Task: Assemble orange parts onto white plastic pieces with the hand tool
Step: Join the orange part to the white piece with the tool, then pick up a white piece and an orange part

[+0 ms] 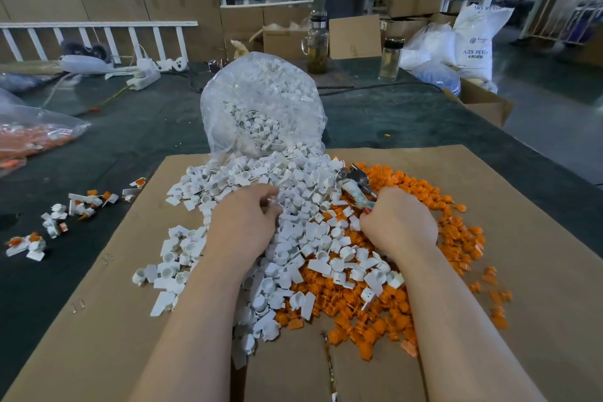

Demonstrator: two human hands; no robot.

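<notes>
On the cardboard sheet (522,222) spread over the dark counter (146,127), two heaps are seen side by side: white plastic pieces (293,192) spilling from a clear bag (261,101), and orange parts (424,192) piled to the right, the two overlapping near the middle. The left hand (244,219) is laid on the white heap with fingers curled down into it; whether a piece is actually pinched cannot be told. The right hand (399,222) is closed around the handle of the hand tool (354,184), whose metal head is pointed up and away over the seam between the heaps. A row of finished white-and-orange assemblies (81,206) is seen off the cardboard to the left.

These pieces are judged to be light, rigid and smooth, likely to skid or scatter when nudged, so a single white piece is best taken by its flat tab or cup rim between thumb and fingertip. The orange parts look small and stiff too; a firm pinch on the body is called for
</notes>
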